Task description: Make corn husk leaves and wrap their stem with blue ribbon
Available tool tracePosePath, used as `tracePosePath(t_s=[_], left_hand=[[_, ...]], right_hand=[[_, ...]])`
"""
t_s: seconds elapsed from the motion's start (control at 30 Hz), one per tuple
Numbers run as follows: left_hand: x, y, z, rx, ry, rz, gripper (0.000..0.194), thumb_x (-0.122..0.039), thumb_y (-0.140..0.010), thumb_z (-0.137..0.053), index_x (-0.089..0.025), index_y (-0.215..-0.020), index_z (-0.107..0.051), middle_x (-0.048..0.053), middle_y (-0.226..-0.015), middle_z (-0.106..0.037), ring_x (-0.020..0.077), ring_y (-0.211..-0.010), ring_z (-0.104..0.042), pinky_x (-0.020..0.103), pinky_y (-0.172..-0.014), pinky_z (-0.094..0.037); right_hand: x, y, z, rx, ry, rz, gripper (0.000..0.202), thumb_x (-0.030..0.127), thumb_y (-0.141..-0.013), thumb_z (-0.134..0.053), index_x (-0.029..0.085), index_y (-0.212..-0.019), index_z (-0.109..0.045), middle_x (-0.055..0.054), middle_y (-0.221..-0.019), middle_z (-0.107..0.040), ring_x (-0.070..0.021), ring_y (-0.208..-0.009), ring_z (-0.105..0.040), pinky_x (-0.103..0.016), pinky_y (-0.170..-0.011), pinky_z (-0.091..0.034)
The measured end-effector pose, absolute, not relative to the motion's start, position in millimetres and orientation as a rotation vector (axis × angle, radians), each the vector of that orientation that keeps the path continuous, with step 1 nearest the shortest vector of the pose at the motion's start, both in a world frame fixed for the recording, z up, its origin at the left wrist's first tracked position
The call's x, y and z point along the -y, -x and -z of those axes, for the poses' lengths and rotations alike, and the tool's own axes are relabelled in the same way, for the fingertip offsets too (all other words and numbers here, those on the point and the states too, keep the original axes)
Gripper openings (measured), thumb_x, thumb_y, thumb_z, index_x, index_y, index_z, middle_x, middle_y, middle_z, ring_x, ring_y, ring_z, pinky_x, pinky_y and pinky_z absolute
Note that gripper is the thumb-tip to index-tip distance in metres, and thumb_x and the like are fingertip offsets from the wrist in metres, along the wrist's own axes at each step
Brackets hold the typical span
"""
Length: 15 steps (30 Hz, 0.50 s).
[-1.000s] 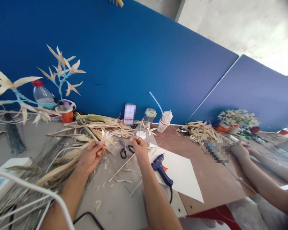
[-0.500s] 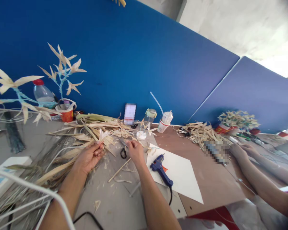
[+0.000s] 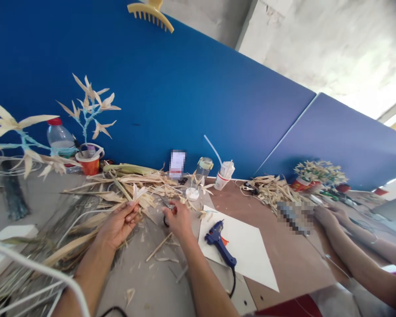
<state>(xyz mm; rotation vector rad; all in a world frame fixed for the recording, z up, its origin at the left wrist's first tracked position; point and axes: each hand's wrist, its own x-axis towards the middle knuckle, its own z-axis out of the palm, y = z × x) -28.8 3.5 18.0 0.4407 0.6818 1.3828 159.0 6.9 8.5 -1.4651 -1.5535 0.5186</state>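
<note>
A small pale flower of dried husk petals (image 3: pixel 138 193) is pinched upright between the thumb and fingers of my left hand (image 3: pixel 123 222). My right hand (image 3: pixel 178 220) has its fingers curled at the black handle of a pair of scissors (image 3: pixel 166 221), whose blades point away toward the husk pile. The scissors still lie on the table, partly covered by my fingers. Around my left hand spread dried corn husks (image 3: pixel 95 226). A thin straw-coloured stick (image 3: pixel 158 247) lies just below my right hand.
A blue glue gun (image 3: pixel 221 246) rests on white board (image 3: pixel 251 259) at right. Behind stand a phone (image 3: pixel 177 164), a clear bottle (image 3: pixel 204 166) and a paper cup (image 3: pixel 221 180). Husk flower branches (image 3: pixel 89 110) rise at left. Another person's hands (image 3: pixel 326 218) work at far right.
My right hand has moved slightly left onto the scissors' handle, from beside it. My left hand keeps hold of the flower. The view has tilted up a little.
</note>
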Motion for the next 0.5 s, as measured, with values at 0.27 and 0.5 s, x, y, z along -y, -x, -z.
tracePosePath(t_s=[0.27,0.5], left_hand=[[-0.8,27.2,-24.8,-0.682,-0.421,-1.394,0.017,-0.007,-0.064,-0.073,-0.011,-0.06,-0.057,0.0,-0.057,-0.057,-0.0008,-0.037,-0.034,0.014,-0.04,-0.036],[-0.5,25.4,-27.2,-0.681,-0.437,-1.389,0.016,-0.009,-0.061,-0.076,-0.009,-0.063,-0.06,0.0,-0.056,-0.057,-0.0007,-0.037,-0.034,0.014,-0.039,-0.036]], right_hand=[[-9.2,-167.3,-10.9,1.543,1.432,-0.339,0.027,0.008,-0.074,-0.046,0.018,-0.087,-0.069,-0.006,-0.08,-0.066,-0.0201,-0.08,-0.057,-0.032,-0.079,-0.042],[-14.0,-176.4,-13.3,1.333,1.439,-0.333,0.033,0.032,-0.076,-0.056,0.013,-0.102,-0.061,-0.009,-0.089,-0.062,-0.0189,-0.079,-0.056,-0.033,-0.078,-0.044]])
